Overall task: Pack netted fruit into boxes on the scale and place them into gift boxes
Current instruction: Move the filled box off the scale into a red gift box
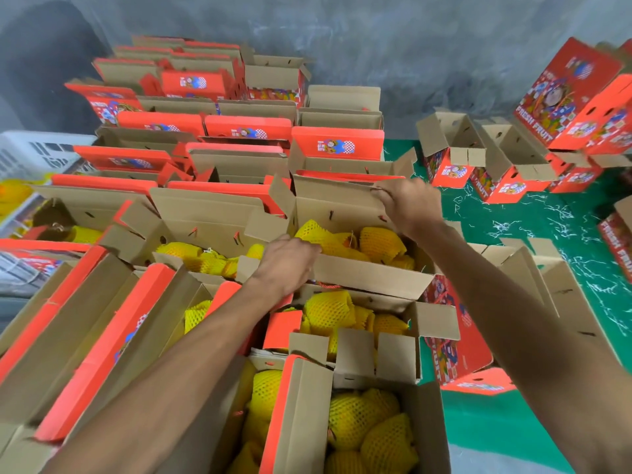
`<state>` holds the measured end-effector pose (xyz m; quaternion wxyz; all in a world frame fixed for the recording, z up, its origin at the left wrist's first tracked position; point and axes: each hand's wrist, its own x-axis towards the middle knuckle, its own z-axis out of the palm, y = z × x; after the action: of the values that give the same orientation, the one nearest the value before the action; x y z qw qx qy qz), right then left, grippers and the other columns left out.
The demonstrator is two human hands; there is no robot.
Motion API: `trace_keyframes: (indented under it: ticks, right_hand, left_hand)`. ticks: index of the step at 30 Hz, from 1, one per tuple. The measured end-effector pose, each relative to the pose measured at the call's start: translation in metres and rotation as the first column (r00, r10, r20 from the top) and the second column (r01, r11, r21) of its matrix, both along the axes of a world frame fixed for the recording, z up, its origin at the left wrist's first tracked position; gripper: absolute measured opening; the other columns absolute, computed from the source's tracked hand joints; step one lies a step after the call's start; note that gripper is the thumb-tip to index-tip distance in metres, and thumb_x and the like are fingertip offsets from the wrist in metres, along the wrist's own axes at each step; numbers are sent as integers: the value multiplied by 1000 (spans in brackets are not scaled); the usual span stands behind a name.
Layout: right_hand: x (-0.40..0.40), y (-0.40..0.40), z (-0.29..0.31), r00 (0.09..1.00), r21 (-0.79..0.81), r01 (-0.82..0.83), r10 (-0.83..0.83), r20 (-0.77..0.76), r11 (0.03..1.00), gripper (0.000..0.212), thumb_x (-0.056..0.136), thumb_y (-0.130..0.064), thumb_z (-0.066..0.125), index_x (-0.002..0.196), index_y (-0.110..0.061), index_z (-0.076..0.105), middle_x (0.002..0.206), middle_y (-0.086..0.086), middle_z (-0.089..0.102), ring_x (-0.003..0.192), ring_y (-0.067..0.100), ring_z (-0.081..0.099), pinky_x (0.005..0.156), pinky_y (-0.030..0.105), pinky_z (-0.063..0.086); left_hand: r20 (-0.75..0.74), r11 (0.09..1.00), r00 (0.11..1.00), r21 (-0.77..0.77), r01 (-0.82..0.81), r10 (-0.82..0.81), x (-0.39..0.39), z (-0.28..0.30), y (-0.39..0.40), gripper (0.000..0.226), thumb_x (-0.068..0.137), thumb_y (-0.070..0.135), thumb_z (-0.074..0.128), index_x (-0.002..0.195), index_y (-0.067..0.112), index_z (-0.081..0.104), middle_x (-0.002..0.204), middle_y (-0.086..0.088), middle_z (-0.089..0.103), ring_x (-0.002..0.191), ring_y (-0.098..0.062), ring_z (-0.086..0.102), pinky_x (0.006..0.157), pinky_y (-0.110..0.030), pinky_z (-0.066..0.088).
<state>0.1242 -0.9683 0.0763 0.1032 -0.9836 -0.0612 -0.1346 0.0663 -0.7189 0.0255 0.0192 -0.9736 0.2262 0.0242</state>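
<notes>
We see an open gift box (345, 213) among rows of others, its long axis running left to right, netted fruit (381, 242) inside. Our left hand (285, 265) rests, fingers relaxed, on its near flap (369, 275); our right hand (408, 205) pinches its far flap (328, 191).

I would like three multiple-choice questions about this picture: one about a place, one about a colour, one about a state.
1. Where is the right hand?
A. on the far flap of an open box
B. inside the white crate
C. on the green floor

2. What colour is the netting on the fruit?
A. white
B. yellow
C. blue

3. The box between both hands is:
A. sealed
B. empty
C. open, holding fruit

Answers: 1 A, its fingers grip the flap's edge; 2 B, yellow mesh; 3 C, flaps raised, fruit visible inside.
</notes>
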Motion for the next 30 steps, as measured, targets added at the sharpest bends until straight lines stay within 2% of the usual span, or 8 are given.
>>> trace_keyframes:
  ticks: [4, 7, 15, 17, 20, 23, 27, 30]
  right_hand:
    - [-9, 5, -9, 1000, 44, -10, 9, 18, 999, 36, 108, -42, 42, 107, -22, 72, 99, 3, 71, 89, 24, 64, 77, 43, 55]
    - [-11, 3, -18, 1000, 55, 6, -4, -24, 998, 36, 108, -42, 43, 104, -20, 72, 97, 4, 71, 88, 26, 64, 77, 44, 55]
    - [-14, 5, -47, 997, 67, 6, -1, -71, 998, 27, 105, -40, 52, 107, -26, 76, 99, 6, 74, 89, 35, 67, 73, 41, 56]
    - [-11, 6, -53, 997, 87, 6, 1, -80, 996, 25, 104, -39, 55, 107, -26, 77, 98, 6, 75, 89, 36, 68, 72, 39, 54]
    - [-10, 9, -64, 997, 143, 0, 11, -81, 990, 23, 103, -35, 60, 109, -23, 79, 98, 8, 77, 88, 37, 70, 72, 38, 52]
    - [-10, 14, -70, 997, 153, -21, 32, -70, 988, 22, 102, -32, 61, 108, -21, 78, 97, 8, 77, 87, 38, 70, 70, 40, 54]
    - [-10, 19, -70, 993, 122, 11, 4, -118, 992, 23, 103, -33, 56, 106, -20, 76, 101, 5, 76, 90, 36, 70, 75, 42, 57]
    - [-15, 26, -67, 990, 131, -3, 22, -140, 991, 25, 103, -35, 54, 114, -22, 73, 113, 5, 75, 99, 34, 69, 81, 41, 55]
  left_hand:
    - [-56, 997, 997, -48, -62, 59, -2, -7, -2, 10, 88, 16, 57, 96, 21, 60, 103, -6, 71, 108, -33, 62, 89, -35, 51]
    - [-114, 991, 985, -37, -132, 127, 8, -7, -18, 11, 87, 21, 65, 98, 23, 67, 111, -5, 70, 113, -29, 64, 82, -32, 46]
    - [-267, 977, 940, 38, -212, 214, 16, -23, -35, 29, 94, 19, 64, 122, 12, 62, 127, -11, 64, 121, -32, 61, 94, -39, 50]
    - [-374, 979, 907, 16, -204, 195, 21, -21, -35, 22, 95, 13, 61, 116, 10, 64, 125, -13, 66, 120, -33, 62, 91, -38, 51]
    - [-571, 960, 814, -149, -235, 111, 28, -22, -31, 16, 94, 8, 60, 102, 6, 74, 116, -13, 72, 113, -29, 66, 90, -32, 53]
    - [-645, 887, 764, -337, -315, 26, 23, -20, -30, 23, 97, 24, 69, 115, 13, 76, 116, -3, 73, 113, -18, 66, 97, -26, 50]
    - [-613, 695, 790, -567, -443, 4, 11, -22, -33, 25, 98, 18, 69, 120, 5, 71, 122, -10, 70, 114, -17, 64, 91, -17, 45]
    - [-576, 560, 818, -674, -481, 9, -3, -14, -25, 25, 98, 14, 68, 121, 4, 70, 126, -12, 70, 114, -18, 63, 92, -20, 46]
